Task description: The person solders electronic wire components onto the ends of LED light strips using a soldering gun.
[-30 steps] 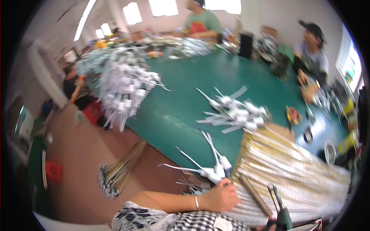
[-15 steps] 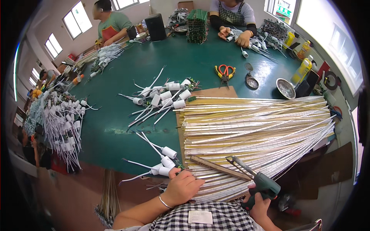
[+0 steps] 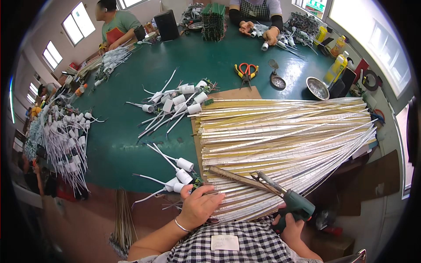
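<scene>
My left hand (image 3: pixel 199 206) hovers over or rests at the left ends of a wide bundle of LED strips (image 3: pixel 280 127), fingers apart and nothing visibly gripped. Beside its thumb lie several white lamp caps with wires (image 3: pixel 183 176) and small green circuit boards. My right hand (image 3: pixel 290 229) is wrapped round the handle of a dark green soldering gun (image 3: pixel 299 206). The gun's metal tip points up and left, over a narrow wooden bar (image 3: pixel 239 179) that lies across the strips. Whether the tip touches the bar cannot be made out.
More wired caps (image 3: pixel 177 104) lie mid-table, with a heap (image 3: pixel 68 136) at the left edge. Beyond the strips are red-and-yellow pliers (image 3: pixel 246 74), a metal bowl (image 3: pixel 317 88) and a yellow bottle (image 3: pixel 337 68). A co-worker's hands (image 3: pixel 271 36) handle caps at the far side.
My left hand's fingers have spread from a more curled pose. The whole view has shifted slightly. My right hand keeps hold of the soldering gun.
</scene>
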Demonstrator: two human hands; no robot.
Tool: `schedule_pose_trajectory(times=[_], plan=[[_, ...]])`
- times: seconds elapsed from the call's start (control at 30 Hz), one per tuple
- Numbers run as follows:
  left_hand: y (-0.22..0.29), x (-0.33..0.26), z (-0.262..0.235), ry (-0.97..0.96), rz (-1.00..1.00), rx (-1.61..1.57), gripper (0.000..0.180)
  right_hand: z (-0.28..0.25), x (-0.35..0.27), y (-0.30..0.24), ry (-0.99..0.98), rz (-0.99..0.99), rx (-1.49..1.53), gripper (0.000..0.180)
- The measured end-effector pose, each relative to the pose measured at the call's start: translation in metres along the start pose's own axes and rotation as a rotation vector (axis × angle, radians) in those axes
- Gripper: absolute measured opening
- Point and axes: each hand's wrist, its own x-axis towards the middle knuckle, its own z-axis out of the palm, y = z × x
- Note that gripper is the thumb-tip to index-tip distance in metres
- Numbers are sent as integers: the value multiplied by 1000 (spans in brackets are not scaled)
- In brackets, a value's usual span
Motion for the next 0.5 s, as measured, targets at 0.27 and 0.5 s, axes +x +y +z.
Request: schedule_pose_trajectory(times=[0.27,0.5], plan=[[-4,4,-3,-20,13,-77,20,4,-4,-2,17,-21,7,36],[-6,6,-4,-90,13,-55,18,6,-5,-3,13,0,5,32]])
